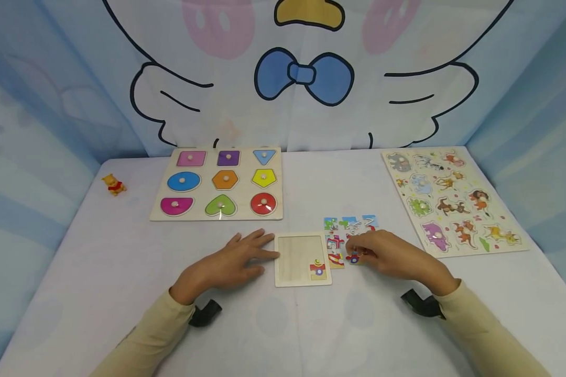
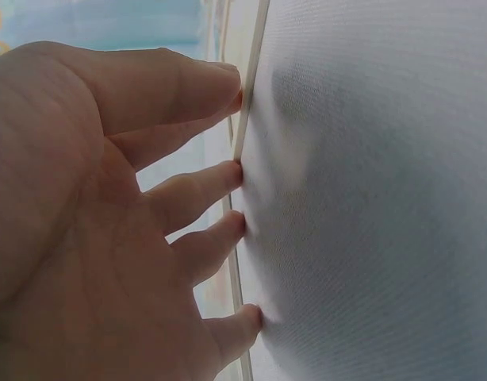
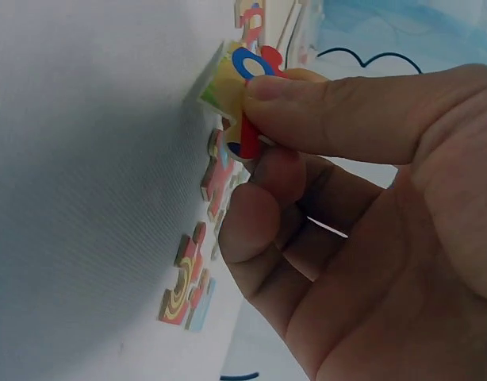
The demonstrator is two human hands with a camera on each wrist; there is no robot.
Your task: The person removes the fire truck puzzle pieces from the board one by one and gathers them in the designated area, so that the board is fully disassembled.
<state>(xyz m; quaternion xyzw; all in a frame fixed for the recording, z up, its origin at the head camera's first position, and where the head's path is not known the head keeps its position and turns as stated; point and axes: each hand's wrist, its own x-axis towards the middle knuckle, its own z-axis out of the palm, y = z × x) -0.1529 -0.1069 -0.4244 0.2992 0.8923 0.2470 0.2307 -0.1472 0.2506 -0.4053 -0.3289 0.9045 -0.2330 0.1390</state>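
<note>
A small square wooden puzzle tray (image 1: 294, 256) lies in front of me, with one jigsaw piece (image 1: 318, 269) in its lower right corner. My left hand (image 1: 231, 262) is stretched out with spread fingers, the fingertips touching the tray's left edge. Right of the tray, my right hand (image 1: 389, 256) pinches a jigsaw piece between thumb and fingers. The right wrist view shows that piece (image 3: 226, 86) tilted, with a blue ring, red and yellow on it. Several loose jigsaw pieces (image 1: 335, 243) lie between tray and right hand, some hidden beneath the hand.
A wooden board of coloured knobbed shapes (image 1: 198, 203) lies at the back left. On the right is an animal puzzle board (image 1: 453, 228). A small bear figure (image 1: 114, 185) stands at the far left. A printed curtain (image 1: 306, 120) closes off the table's back.
</note>
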